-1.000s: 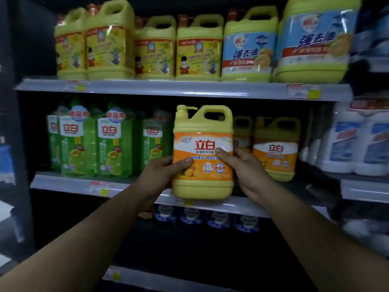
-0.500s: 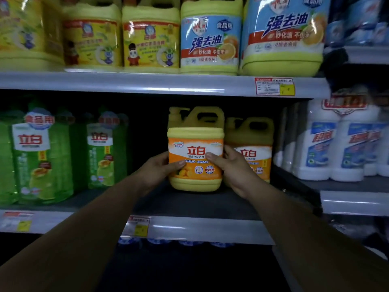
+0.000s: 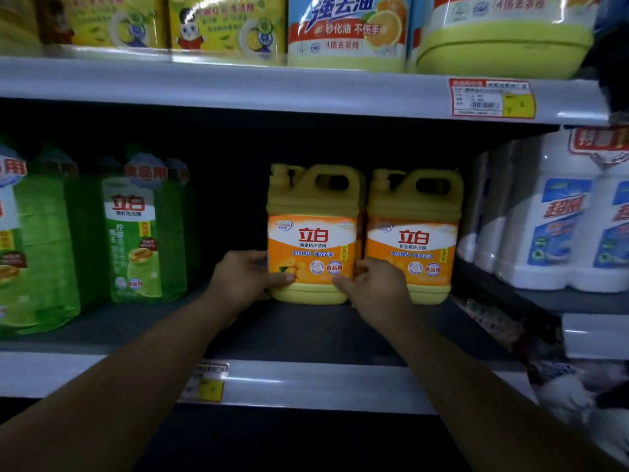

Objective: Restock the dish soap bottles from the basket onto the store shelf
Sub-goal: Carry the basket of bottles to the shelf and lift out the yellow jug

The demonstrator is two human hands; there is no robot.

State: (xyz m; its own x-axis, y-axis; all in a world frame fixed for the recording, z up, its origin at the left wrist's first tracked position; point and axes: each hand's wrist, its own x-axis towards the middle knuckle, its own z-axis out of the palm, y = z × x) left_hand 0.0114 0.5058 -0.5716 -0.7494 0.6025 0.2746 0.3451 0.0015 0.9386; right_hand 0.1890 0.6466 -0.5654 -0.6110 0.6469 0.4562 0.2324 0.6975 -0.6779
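Observation:
A yellow dish soap jug with an orange label stands upright at the back of the middle shelf. My left hand grips its lower left side, thumb on the label. My right hand grips its lower right side, fingers tucked between it and a matching yellow jug that stands right beside it. The basket is out of view.
Green soap bottles stand to the left, with a dark gap between them and the jugs. White bottles fill the neighbouring shelf on the right. The upper shelf carries large yellow jugs. Price tags hang on the shelf edges.
Both hands have carried the jug from the shelf's front edge deep inside and set it down beside the other yellow jug. The camera has moved closer.

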